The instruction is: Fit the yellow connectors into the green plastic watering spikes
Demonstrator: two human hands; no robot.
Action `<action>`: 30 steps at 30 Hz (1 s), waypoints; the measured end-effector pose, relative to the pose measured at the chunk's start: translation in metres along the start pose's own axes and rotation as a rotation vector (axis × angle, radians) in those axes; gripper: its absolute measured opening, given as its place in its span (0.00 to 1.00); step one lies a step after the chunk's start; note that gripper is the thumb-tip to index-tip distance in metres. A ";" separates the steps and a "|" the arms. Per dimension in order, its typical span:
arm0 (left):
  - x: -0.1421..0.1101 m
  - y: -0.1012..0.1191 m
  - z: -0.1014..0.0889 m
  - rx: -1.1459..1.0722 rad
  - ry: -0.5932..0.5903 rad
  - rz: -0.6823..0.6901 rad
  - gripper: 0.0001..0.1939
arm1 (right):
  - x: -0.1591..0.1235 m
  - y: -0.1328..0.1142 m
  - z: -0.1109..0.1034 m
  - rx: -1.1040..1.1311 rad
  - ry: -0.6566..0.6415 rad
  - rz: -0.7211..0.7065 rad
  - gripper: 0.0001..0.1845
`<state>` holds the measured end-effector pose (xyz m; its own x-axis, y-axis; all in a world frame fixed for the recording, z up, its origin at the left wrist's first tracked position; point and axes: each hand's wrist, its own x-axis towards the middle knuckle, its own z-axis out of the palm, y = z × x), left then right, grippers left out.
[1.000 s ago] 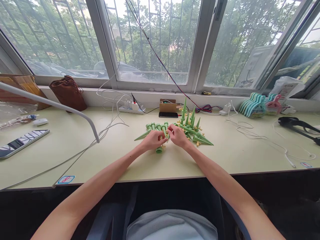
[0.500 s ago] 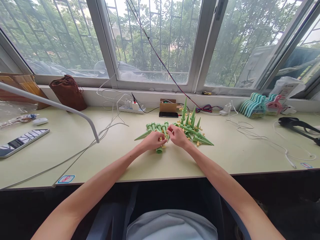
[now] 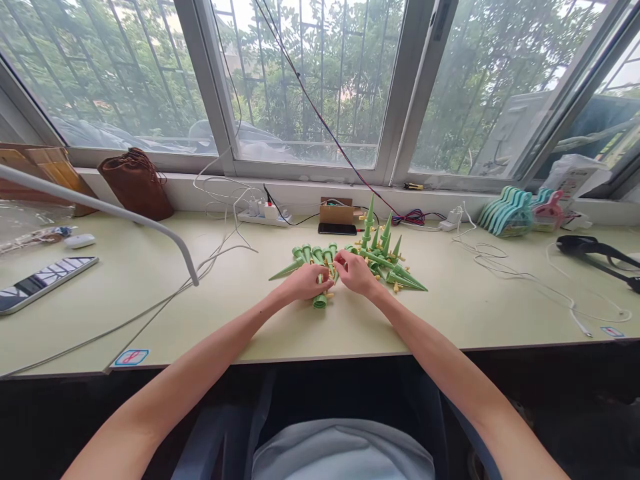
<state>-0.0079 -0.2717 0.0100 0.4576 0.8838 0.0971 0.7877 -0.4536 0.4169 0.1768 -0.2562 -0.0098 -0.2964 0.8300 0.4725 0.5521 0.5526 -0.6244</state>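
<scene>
Desk (image 3: pixel 360 327) beneath, left fingers (image 3: pixel 315 269) and right fingers (image 3: pixel 343 257) pinch green spikes (image 3: pixel 319 302).

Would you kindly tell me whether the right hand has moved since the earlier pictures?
No, not visibly: the right hand stays in the same place against the black phone lying farther back on the table.

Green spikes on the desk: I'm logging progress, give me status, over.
Left hand, right hand close together among green spikes; grip unclear. Some spikes upright, others lying down. Neighbouring spikes crowd both hands.
</scene>
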 end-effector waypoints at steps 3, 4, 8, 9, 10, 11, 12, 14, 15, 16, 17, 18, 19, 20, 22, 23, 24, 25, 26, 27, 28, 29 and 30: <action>0.000 -0.001 0.002 -0.022 0.018 0.015 0.10 | 0.000 0.001 0.000 -0.001 -0.003 -0.005 0.05; 0.001 -0.001 0.003 -0.034 0.027 0.021 0.10 | 0.000 0.001 0.001 -0.001 -0.003 -0.007 0.05; 0.003 -0.004 0.005 -0.086 0.078 0.027 0.08 | 0.000 0.001 0.001 0.001 -0.005 -0.007 0.05; 0.003 -0.005 0.005 -0.098 0.100 0.027 0.09 | 0.000 0.000 0.001 0.003 -0.007 -0.006 0.05; 0.004 -0.005 0.005 -0.109 0.125 0.027 0.09 | 0.000 0.000 0.001 0.005 -0.009 -0.005 0.05; 0.004 -0.006 0.005 -0.117 0.152 0.026 0.10 | 0.000 0.000 0.001 0.006 -0.009 -0.004 0.05; 0.005 -0.006 0.004 -0.124 0.180 0.023 0.10 | 0.000 0.000 0.001 0.007 -0.009 -0.004 0.05; 0.005 -0.006 0.003 -0.137 0.236 0.015 0.12 | 0.000 0.000 0.001 0.005 -0.008 -0.005 0.05; 0.005 -0.006 0.002 -0.142 0.263 0.012 0.12 | 0.000 0.000 0.001 0.003 -0.009 -0.007 0.05; 0.005 -0.006 0.001 -0.147 0.289 0.013 0.13 | 0.001 0.000 0.001 0.001 -0.009 -0.010 0.05; 0.005 -0.006 0.000 -0.150 0.313 0.016 0.14 | 0.001 0.001 0.002 -0.002 -0.009 -0.015 0.05; 0.006 -0.006 0.000 -0.152 0.336 0.021 0.15 | 0.001 0.001 0.002 -0.004 -0.009 -0.021 0.05; 0.006 -0.006 0.000 -0.153 0.356 0.026 0.16 | 0.001 0.002 0.003 -0.005 -0.010 -0.027 0.05; 0.006 -0.007 0.000 -0.152 0.371 0.029 0.17 | 0.001 0.002 0.003 -0.003 -0.012 -0.033 0.06; 0.006 -0.007 0.000 -0.147 0.395 0.028 0.18 | 0.001 0.003 0.003 0.004 -0.024 -0.041 0.06; 0.006 -0.007 0.000 -0.143 0.405 0.025 0.18 | 0.000 0.003 0.004 0.010 -0.034 -0.046 0.06; 0.007 -0.007 0.000 -0.139 0.415 0.020 0.18 | 0.000 0.002 0.004 0.018 -0.048 -0.051 0.06; 0.007 -0.007 0.000 -0.135 0.424 0.014 0.18 | 0.000 0.002 0.004 0.025 -0.063 -0.055 0.07; 0.007 -0.007 0.000 -0.131 0.432 0.006 0.17 | -0.001 0.001 0.003 0.033 -0.079 -0.060 0.07; 0.007 -0.007 0.000 -0.129 0.438 -0.002 0.17 | -0.001 0.000 0.003 0.042 -0.092 -0.065 0.07; 0.007 -0.007 0.000 -0.129 0.440 -0.009 0.16 | -0.001 0.000 0.003 0.050 -0.101 -0.069 0.06; 0.007 -0.007 0.000 -0.130 0.440 -0.015 0.16 | -0.001 -0.001 0.003 0.056 -0.107 -0.072 0.06; 0.007 -0.007 0.000 -0.132 0.439 -0.019 0.15 | -0.002 -0.001 0.003 0.060 -0.110 -0.075 0.06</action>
<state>-0.0099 -0.2623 0.0077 0.2030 0.8695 0.4502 0.7222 -0.4434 0.5309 0.1743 -0.2578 -0.0118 -0.4210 0.7875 0.4500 0.4781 0.6143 -0.6277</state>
